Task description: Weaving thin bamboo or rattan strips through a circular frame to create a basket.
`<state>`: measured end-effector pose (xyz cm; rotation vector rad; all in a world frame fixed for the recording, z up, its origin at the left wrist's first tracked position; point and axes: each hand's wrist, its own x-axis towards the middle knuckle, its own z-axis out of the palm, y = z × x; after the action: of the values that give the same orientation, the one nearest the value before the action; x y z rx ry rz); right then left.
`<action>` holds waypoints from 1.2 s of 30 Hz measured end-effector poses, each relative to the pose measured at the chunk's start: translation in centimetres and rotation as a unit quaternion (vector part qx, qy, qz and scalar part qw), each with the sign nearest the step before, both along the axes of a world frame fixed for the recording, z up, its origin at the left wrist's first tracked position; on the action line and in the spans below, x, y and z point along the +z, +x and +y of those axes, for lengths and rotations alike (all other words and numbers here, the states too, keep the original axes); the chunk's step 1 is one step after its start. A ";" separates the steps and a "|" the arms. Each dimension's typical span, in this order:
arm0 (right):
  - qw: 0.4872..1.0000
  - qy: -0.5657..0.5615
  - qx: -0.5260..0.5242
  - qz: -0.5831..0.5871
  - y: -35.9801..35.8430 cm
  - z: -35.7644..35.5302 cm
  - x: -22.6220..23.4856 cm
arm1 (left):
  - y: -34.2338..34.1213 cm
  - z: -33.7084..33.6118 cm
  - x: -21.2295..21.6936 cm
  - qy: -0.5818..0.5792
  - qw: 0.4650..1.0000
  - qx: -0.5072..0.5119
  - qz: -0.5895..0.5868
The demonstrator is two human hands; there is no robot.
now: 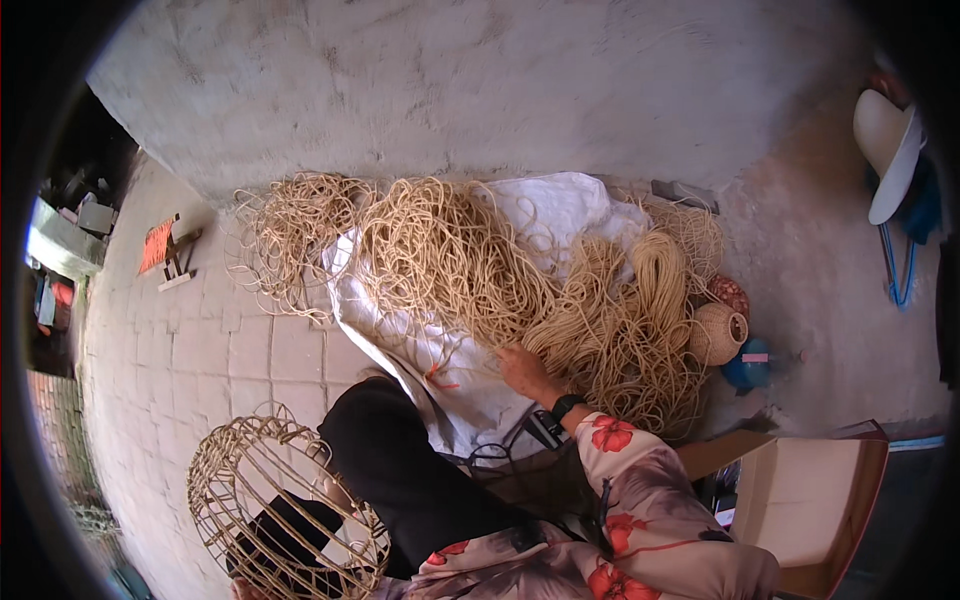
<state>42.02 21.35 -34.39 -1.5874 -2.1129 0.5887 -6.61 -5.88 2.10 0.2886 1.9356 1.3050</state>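
Note:
My right hand [527, 374], with a dark watch on its wrist, reaches to the lower edge of the tan cord heap [440, 250]. Its fingers are closed together at the cord's edge, seemingly on a strand. At the lower left stands an open-weave basket frame [285, 480] of twisted cord, beside my black-trousered leg [400, 470]. Only a little of my left hand [243, 589] shows, at the frame's lower edge, where it seems to grip it. White sheeting [470, 380] lies under the cord. A small orange-red tie [437, 376] rests on the sheeting.
Neater cord hanks [660, 280] lie right of the heap, next to a small round woven pot [717, 334] and a blue ball-like object [746, 366]. An open cardboard box [800, 500] stands at my right. A low orange-seated stool [165, 245] is far left. A grey wall [480, 90] rises behind.

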 end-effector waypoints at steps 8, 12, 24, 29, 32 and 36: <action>0.946 -0.023 -0.323 -0.005 5.7 -1.4 -0.9 | -2.6 -2.0 -1.0 0.007 0.999 0.034 -0.006; 0.937 -0.094 -0.335 0.030 7.0 -2.1 -3.2 | -2.1 -2.0 -0.7 0.000 0.999 0.038 -0.010; 0.986 -0.116 -0.058 0.107 -1.9 0.3 -2.9 | -0.3 -0.5 1.7 -0.038 0.995 -0.033 0.089; 0.980 0.045 0.004 0.193 -11.8 3.6 21.2 | -4.9 -1.4 2.6 -0.051 0.937 0.016 0.345; 0.938 0.216 0.174 0.210 -15.9 1.3 31.8 | -4.5 1.1 4.1 0.102 0.900 -0.185 0.381; 0.871 0.267 0.362 0.196 -21.1 -3.9 37.0 | 7.8 7.6 7.6 0.163 0.902 -0.281 0.286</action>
<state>20.97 17.45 2.65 -0.3110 -2.2273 0.4316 1.15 1.76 9.69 1.4244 1.8457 1.2091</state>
